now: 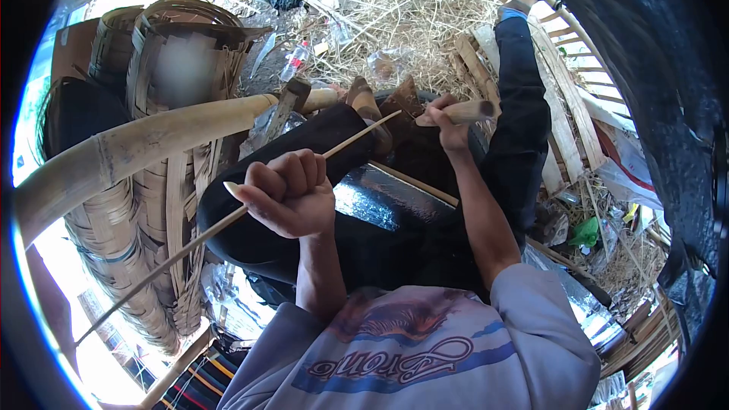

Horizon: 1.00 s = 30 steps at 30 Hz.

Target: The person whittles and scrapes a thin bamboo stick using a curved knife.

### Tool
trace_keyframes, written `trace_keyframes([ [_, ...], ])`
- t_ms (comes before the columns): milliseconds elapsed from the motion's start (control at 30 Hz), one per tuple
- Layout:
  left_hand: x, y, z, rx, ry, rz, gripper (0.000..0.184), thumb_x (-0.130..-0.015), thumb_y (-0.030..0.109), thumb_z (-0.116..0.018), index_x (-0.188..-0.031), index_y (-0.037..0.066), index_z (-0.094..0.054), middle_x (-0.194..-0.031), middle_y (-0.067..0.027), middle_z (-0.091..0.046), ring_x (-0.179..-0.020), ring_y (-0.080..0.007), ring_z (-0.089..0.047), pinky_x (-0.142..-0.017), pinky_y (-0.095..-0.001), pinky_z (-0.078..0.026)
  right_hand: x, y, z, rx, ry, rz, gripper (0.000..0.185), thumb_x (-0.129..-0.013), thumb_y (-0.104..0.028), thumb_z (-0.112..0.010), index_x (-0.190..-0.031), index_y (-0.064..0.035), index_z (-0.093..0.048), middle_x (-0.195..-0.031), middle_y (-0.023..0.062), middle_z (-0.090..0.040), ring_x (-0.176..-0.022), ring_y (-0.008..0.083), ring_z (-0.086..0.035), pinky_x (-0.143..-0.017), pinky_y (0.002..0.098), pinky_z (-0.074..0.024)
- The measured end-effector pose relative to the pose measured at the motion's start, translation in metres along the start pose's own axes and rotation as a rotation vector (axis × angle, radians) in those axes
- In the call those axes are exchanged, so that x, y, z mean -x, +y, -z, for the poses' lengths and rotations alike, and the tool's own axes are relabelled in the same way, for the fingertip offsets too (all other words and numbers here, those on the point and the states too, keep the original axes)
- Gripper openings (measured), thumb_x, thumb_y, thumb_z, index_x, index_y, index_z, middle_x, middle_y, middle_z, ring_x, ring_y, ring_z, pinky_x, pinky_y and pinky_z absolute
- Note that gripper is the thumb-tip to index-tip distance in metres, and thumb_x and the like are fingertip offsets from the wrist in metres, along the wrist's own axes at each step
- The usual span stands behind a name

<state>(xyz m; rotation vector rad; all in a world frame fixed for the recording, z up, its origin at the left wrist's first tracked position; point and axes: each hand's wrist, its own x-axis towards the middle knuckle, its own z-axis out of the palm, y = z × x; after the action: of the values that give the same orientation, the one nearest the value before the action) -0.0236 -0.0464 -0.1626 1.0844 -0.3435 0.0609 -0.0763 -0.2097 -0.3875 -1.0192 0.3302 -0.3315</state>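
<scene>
My left hand [292, 191] is closed in a fist around a long thin bamboo stick [182, 249]. The stick runs slantwise from the lower left to a pale tip near the middle. My right hand [446, 123] grips a knife by its thick wooden handle [469, 111]. A brown, rusty-looking blade [402, 97] extends left of that hand, close to the stick's far end; whether they touch I cannot tell. Across my lap lies a shiny dark sheet [391, 196], with another thin strip [416, 184] along it.
A thick bamboo pole [175, 133] crosses at the left, before tall woven baskets [178, 61]. Straw [425, 19], a plastic bottle [296, 61] and wood slabs [478, 68] lie on the ground ahead. A slatted bamboo fence [585, 53] stands at the right.
</scene>
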Motion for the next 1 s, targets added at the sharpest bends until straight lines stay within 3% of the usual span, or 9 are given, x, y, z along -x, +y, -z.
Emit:
trace_keyframes([
  [167, 0.000, -0.001, 0.003, 0.030, -0.036, -0.002, 0.050, -0.099, 0.050, -0.028, -0.063, 0.017, -0.020, -0.048, 0.0045, -0.017, -0.044, -0.0069, -0.009, -0.040, -0.0263, -0.009, -0.002, -0.015, -0.010, -0.259, -0.198, 0.214, 0.009, -0.079, -0.001, -0.058, -0.074, -0.0044, -0.051, -0.068, 0.0021, -0.051, -0.061, 0.0073, -0.044, -0.057, 0.0240, -0.0378],
  [233, 0.000, -0.001, -0.001, 0.024, -0.048, 0.009, 0.050, -0.099, 0.050, -0.029, -0.063, 0.017, -0.021, -0.048, 0.0047, -0.017, -0.044, -0.0068, -0.009, -0.040, -0.0262, -0.009, -0.002, 0.001, -0.003, 0.214, -0.134, 0.123, 0.010, -0.081, -0.003, -0.053, -0.073, -0.0052, -0.047, -0.067, 0.0034, -0.050, -0.062, 0.0083, -0.043, -0.061, 0.0251, -0.0388],
  [367, 0.001, 0.002, 0.004, 0.029, -0.095, 0.033, 0.050, -0.099, 0.051, -0.029, -0.063, 0.017, -0.022, -0.048, 0.0047, -0.017, -0.044, -0.0068, -0.010, -0.041, -0.0262, -0.009, -0.009, -0.023, -0.005, -0.222, -0.177, 0.109, 0.006, -0.081, 0.000, -0.054, -0.077, -0.0034, -0.051, -0.066, 0.0031, -0.051, -0.063, 0.0085, -0.048, -0.059, 0.0241, -0.0409],
  [567, -0.001, 0.000, 0.004, 0.054, -0.122, 0.009, 0.050, -0.099, 0.050, -0.028, -0.063, 0.017, -0.021, -0.049, 0.0046, -0.017, -0.044, -0.0069, -0.010, -0.041, -0.0262, -0.009, -0.009, -0.007, -0.001, -0.022, -0.044, 0.028, 0.012, -0.084, -0.001, -0.050, -0.073, -0.0049, -0.046, -0.068, 0.0044, -0.050, -0.060, 0.0080, -0.042, -0.059, 0.0249, -0.0392],
  [667, -0.003, 0.000, 0.006, 0.043, -0.137, 0.001, 0.050, -0.099, 0.050, -0.029, -0.063, 0.016, -0.021, -0.049, 0.0045, -0.017, -0.044, -0.0070, -0.010, -0.041, -0.0261, -0.009, -0.006, -0.027, -0.006, -0.182, -0.162, 0.130, 0.011, -0.084, -0.002, -0.049, -0.074, -0.0050, -0.045, -0.067, 0.0046, -0.049, -0.061, 0.0088, -0.042, -0.060, 0.0268, -0.0394],
  [767, 0.000, -0.001, 0.004, 0.026, -0.128, -0.007, 0.049, -0.099, 0.049, -0.029, -0.063, 0.016, -0.022, -0.049, 0.0042, -0.017, -0.044, -0.0074, -0.010, -0.040, -0.0258, -0.009, -0.002, 0.002, -0.001, -0.354, -0.045, 0.101, 0.011, -0.084, -0.003, -0.047, -0.073, -0.0052, -0.045, -0.066, 0.0046, -0.048, -0.061, 0.0094, -0.042, -0.061, 0.0273, -0.0391],
  [833, 0.001, 0.002, 0.004, -0.012, -0.115, -0.002, 0.050, -0.099, 0.049, -0.029, -0.062, 0.016, -0.022, -0.048, 0.0042, -0.017, -0.044, -0.0075, -0.010, -0.041, -0.0258, -0.008, -0.012, -0.005, 0.000, -0.379, -0.006, 0.096, 0.012, -0.082, 0.001, -0.048, -0.072, -0.0049, -0.044, -0.064, 0.0042, -0.049, -0.058, 0.0096, -0.043, -0.057, 0.0264, -0.0384],
  [900, -0.001, 0.001, 0.008, 0.092, -0.137, 0.017, 0.050, -0.099, 0.049, -0.028, -0.062, 0.016, -0.022, -0.048, 0.0042, -0.016, -0.044, -0.0075, -0.010, -0.041, -0.0261, -0.008, -0.012, -0.029, -0.016, -0.061, -0.015, -0.059, 0.013, -0.080, 0.003, -0.052, -0.072, -0.0044, -0.046, -0.064, 0.0036, -0.050, -0.057, 0.0098, -0.046, -0.055, 0.0251, -0.0398],
  [1000, 0.000, 0.000, 0.008, 0.057, -0.136, -0.010, 0.050, -0.100, 0.048, -0.028, -0.062, 0.016, -0.022, -0.048, 0.0041, -0.016, -0.044, -0.0075, -0.010, -0.041, -0.0264, -0.009, -0.008, -0.023, -0.024, -0.171, -0.154, 0.091, 0.012, -0.079, 0.002, -0.058, -0.071, -0.0042, -0.052, -0.065, 0.0021, -0.052, -0.058, 0.0085, -0.051, -0.055, 0.0232, -0.0425],
])
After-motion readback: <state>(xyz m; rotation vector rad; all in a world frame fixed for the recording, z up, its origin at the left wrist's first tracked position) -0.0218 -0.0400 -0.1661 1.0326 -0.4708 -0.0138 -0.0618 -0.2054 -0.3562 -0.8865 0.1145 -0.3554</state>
